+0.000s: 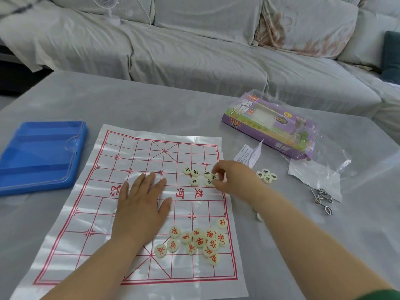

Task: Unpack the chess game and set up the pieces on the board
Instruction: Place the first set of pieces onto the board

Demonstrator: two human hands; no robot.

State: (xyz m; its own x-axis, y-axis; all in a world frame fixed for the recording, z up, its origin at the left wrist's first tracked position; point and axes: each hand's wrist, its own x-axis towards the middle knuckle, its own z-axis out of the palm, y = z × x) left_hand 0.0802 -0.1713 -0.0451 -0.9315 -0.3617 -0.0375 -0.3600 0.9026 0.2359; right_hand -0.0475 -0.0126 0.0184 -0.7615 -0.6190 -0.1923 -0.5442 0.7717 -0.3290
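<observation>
Left hand [141, 204] lies flat, fingers straight and spread, palm pressing the board [86, 213] near its middle, holding nothing. Right hand [233, 180] has fingers curled, tips pinching a black-lettered piece [216, 176] near the board's right edge, among loose black pieces [194, 173]. More black ones [267, 176] sit off the board on the table [173, 105], just right of that hand. Red pieces [199, 241] are heaped on the board's near right part. Blue tray [41, 154] under a clear lid lies left of the board; contents unclear. Purple box [272, 124] lies in clear wrap at the far right, paper slip [249, 155] beside it. Metal rings [322, 199] rest by a plastic bag [320, 176].
</observation>
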